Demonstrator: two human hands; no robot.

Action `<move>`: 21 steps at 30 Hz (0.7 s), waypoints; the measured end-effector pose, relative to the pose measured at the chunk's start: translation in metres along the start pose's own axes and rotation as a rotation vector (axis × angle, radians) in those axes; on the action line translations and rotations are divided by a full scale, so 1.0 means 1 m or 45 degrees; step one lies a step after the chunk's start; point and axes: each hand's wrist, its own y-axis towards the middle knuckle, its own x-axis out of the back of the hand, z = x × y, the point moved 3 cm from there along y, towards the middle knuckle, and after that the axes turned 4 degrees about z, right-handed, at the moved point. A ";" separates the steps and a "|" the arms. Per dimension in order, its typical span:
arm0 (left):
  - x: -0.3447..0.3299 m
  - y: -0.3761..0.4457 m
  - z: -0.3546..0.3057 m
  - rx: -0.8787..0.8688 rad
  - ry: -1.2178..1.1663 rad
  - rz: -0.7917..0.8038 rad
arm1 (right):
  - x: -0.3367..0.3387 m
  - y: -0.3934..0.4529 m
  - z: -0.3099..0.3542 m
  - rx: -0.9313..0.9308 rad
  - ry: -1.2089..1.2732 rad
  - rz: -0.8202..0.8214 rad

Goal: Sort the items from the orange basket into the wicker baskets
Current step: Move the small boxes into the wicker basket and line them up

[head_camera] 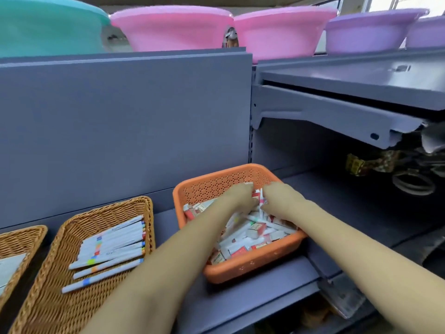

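Your left hand (240, 196) and right hand (277, 201) | both inside square orange plastic basket (255, 266) | fingers curled around white marker pens (258, 197)

We see two bare forearms entering from the bottom edge, one from the lower left and one from the lower right. Neither carries a sleeve, cuff, glove, watch, bracelet or strap along the length that shows. Both arms are smooth and slim, narrowing from the elbow end toward the wrist. The left hand (240, 195) and the right hand (277, 197) are likewise bare, and we can make out no rings on the fingers that show. The wide lens stretches the forearms near the frame's edge. The fingertips are too small and blurred for us to tell anything about the nails.
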 end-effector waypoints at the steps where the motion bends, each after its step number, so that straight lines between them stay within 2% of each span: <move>1: -0.002 0.003 -0.001 0.023 -0.042 0.016 | -0.002 0.001 -0.001 -0.011 -0.014 0.002; 5: -0.009 0.010 0.006 0.090 -0.248 0.016 | -0.009 0.000 0.001 0.033 -0.091 0.050; 9: -0.012 0.011 0.016 0.153 -0.594 0.083 | -0.010 -0.006 0.002 0.069 -0.139 0.116; 12: -0.011 0.006 0.017 0.166 -0.686 0.130 | -0.009 -0.009 0.003 0.063 -0.135 0.113; 18: -0.008 -0.002 0.012 0.182 -0.895 0.160 | -0.005 -0.017 0.004 0.058 -0.166 0.007; 21: -0.002 -0.006 0.019 0.194 -1.052 0.169 | 0.002 -0.020 0.006 0.067 -0.119 -0.168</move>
